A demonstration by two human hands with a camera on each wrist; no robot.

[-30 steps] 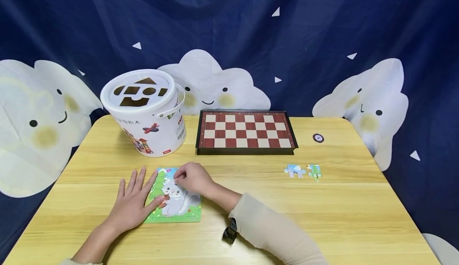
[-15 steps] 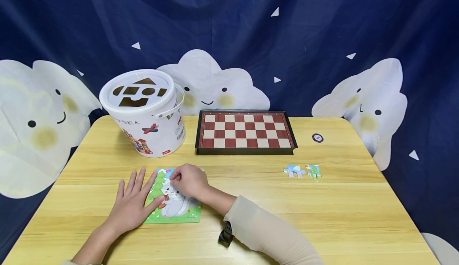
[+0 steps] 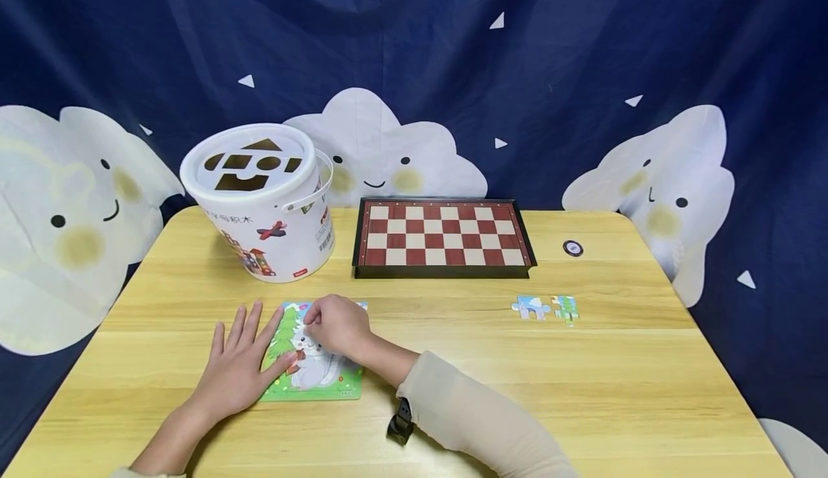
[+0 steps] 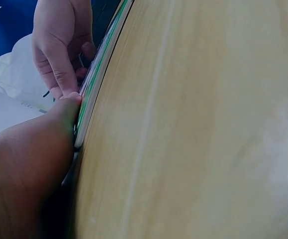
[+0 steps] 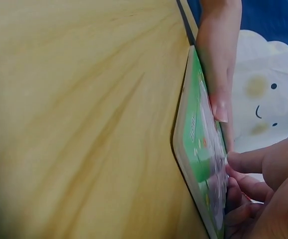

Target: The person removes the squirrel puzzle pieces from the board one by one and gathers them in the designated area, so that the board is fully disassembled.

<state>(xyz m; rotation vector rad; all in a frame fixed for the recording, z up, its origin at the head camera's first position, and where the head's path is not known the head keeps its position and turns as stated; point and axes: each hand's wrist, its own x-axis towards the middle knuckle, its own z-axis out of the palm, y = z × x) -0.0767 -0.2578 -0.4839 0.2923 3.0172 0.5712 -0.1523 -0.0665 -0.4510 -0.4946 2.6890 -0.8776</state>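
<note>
1. Flat on the pale wooden table (image 3: 582,392): a small cardboard jigsaw board with a white rabbit on green grass (image 3: 321,381), near the front edge, left of centre.
2. Left hand (image 3: 236,366) spread open, fingers straight, thumb pressing the board's left side, apparently pinning it against sliding.
3. Right hand (image 3: 336,325) curled over the board's upper part, fingertips bent down onto the picture; whether pinching a piece or only pressing, cannot tell.
4. Well apart to the right: two loose blue-and-green jigsaw pieces (image 3: 546,308), side by side.
5. Behind: white plastic shape-sorter bucket (image 3: 261,205), red-and-white folding chessboard (image 3: 443,237), small dark round disc (image 3: 572,249).
</note>
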